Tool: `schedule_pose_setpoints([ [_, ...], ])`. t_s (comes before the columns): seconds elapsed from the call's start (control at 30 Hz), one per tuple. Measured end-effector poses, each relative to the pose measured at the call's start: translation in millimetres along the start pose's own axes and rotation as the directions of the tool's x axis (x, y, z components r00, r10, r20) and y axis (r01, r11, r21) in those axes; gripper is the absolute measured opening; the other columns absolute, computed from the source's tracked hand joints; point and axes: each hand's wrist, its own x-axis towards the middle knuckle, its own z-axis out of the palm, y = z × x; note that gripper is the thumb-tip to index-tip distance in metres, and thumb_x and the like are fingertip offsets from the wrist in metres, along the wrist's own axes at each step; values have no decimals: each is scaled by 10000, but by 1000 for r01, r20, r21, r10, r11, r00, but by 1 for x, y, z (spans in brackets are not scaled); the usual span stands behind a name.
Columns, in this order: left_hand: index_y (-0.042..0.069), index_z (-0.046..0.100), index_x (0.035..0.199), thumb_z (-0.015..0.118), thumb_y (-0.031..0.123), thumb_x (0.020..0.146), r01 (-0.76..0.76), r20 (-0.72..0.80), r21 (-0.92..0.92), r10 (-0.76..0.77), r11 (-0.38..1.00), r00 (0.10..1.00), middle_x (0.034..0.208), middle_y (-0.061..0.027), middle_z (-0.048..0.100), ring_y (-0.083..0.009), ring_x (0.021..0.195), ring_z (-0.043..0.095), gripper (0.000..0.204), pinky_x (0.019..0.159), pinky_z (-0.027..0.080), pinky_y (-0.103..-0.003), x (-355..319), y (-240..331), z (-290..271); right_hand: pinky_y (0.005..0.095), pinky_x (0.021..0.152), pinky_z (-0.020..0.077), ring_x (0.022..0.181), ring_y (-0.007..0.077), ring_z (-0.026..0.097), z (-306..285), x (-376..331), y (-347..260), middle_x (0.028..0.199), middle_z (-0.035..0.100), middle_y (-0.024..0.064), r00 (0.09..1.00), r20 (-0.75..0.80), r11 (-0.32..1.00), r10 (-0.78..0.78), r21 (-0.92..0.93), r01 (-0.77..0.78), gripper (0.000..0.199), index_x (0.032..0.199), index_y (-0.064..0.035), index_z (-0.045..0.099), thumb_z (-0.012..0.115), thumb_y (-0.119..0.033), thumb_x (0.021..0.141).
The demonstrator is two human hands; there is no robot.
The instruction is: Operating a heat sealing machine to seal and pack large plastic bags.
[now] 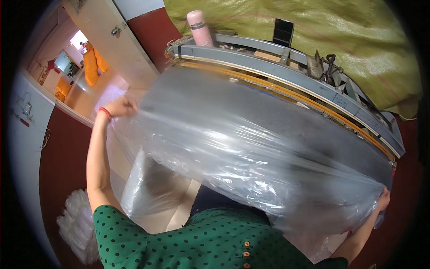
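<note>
Holding clear film (233, 157) over grey tabletop (309, 119), left hand (120, 107) and right hand (384, 200) grasping opposite ends

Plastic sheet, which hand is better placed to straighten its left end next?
Probably the left hand: it's at that end, though its grip is blurred. The right hand pinches the plastic sheet at the other end.

Light is moderate overall; white glare streaks the clear plastic sheet (251, 157), and a far-left window (79, 39) is overexposed. Motion blur smears the left fingers (131, 104). Fisheye distortion bends long edges, with black corners.
</note>
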Motion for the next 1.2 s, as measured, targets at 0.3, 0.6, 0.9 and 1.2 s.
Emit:
schedule_pose_setpoints([
  [0.3, 44, 521, 1047, 594, 162, 735, -224, -417, 621, 558, 751, 717, 1130, -128, 507, -332, 1114, 425, 341, 901, 359, -419, 43, 58, 123, 404, 700, 423, 841, 350, 554, -13, -4, -8, 920, 594, 170, 996, -12, 994, 91, -55, -92, 429, 965, -75, 590, 460, -456, 819],
  [0.6, 18, 540, 1033, 570, 240, 784, 51, -305, 481, 113, 875, 946, 1117, -164, 509, -332, 957, 502, 335, 797, 425, -367, 75, 41, 114, 390, 696, 418, 809, 348, 557, -4, 7, 19, 893, 596, 172, 1000, -9, 1000, 3, 27, -3, 445, 951, -64, 589, 447, -466, 824],
  [0.9, -12, 448, 1157, 578, 252, 772, -407, -314, 461, 574, 789, 756, 1223, -152, 432, -329, 1005, 455, 485, 876, 378, -374, 62, 57, 153, 378, 687, 419, 793, 339, 554, -2, 6, 18, 872, 600, 168, 999, -14, 999, 39, -1, -39, 436, 948, -68, 595, 458, -463, 823],
  [1.2, 69, 569, 942, 555, 243, 766, -79, -433, 388, 257, 918, 864, 922, -145, 528, -314, 906, 498, 248, 744, 427, -400, 64, 47, 152, 324, 727, 412, 793, 241, 557, -2, 9, 26, 876, 617, 121, 998, 3, 980, 60, 192, -59, 405, 967, -63, 606, 486, -424, 825],
])
